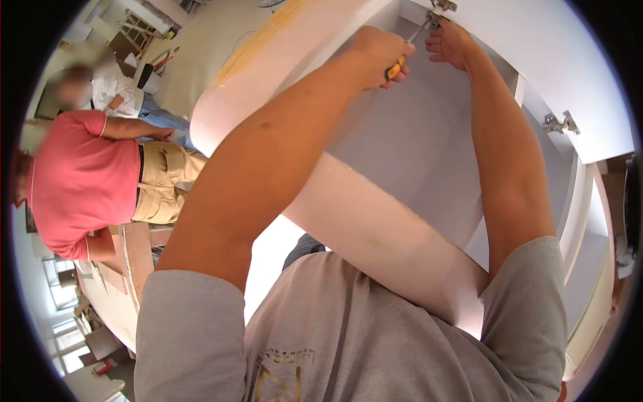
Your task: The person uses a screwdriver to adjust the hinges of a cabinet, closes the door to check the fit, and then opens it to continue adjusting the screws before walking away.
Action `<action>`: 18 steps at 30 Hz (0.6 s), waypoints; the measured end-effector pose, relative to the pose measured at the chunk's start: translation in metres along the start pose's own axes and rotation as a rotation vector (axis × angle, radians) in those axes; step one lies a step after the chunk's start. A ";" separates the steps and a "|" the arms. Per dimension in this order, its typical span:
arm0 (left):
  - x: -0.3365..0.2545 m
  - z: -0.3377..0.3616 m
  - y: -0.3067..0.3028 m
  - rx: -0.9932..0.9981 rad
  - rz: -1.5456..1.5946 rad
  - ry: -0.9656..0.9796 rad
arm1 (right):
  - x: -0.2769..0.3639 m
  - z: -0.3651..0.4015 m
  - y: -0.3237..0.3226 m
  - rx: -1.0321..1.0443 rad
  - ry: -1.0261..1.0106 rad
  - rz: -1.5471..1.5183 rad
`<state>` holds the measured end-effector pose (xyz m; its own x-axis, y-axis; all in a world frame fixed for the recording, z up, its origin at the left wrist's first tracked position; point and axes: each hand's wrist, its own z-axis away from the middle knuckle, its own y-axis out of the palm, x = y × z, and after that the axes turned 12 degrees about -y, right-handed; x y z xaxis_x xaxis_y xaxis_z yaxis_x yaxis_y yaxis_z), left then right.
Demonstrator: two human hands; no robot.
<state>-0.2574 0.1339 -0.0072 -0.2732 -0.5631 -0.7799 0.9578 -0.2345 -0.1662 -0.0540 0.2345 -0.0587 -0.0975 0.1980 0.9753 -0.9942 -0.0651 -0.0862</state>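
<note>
My left hand [378, 57] is closed round a screwdriver [395, 68] with an orange and black handle. Its thin shaft slants up to a metal cabinet hinge [439, 12] at the top of the view. Beside that hinge is my right hand [452, 47], its thumb and forefinger against the hinge and the other fingers curled below. The exact contact at the screwdriver tip is too small to make out. A white cabinet door [562, 60] carries this hinge and a second hinge [561, 123] farther right. Both forearms reach over the open cabinet [408, 127] with its grey inside.
A pale curved cabinet panel [382, 208] lies close against my chest. At the left, a person in a red shirt [87, 171] leans over a workbench [110, 288], with another person in white [114, 87] beyond. Tools and a wooden frame [137, 33] stand on the floor [201, 40].
</note>
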 end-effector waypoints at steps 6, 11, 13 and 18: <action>0.005 -0.007 0.011 -0.237 -0.541 0.176 | -0.017 -0.016 -0.011 -0.017 0.015 -0.082; 0.004 0.003 0.012 -0.460 -0.785 0.356 | 0.000 -0.006 -0.007 0.024 0.040 0.060; 0.010 -0.005 0.012 -0.427 -0.760 0.382 | 0.001 0.001 -0.006 0.020 0.051 0.035; 0.001 0.004 0.001 -0.062 -0.394 0.111 | -0.005 0.030 0.003 0.191 0.176 -0.011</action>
<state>-0.2572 0.1298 -0.0054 -0.6120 -0.3498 -0.7093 0.7864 -0.3645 -0.4987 -0.0547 0.2043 -0.0577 -0.1100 0.3661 0.9241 -0.9701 -0.2420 -0.0196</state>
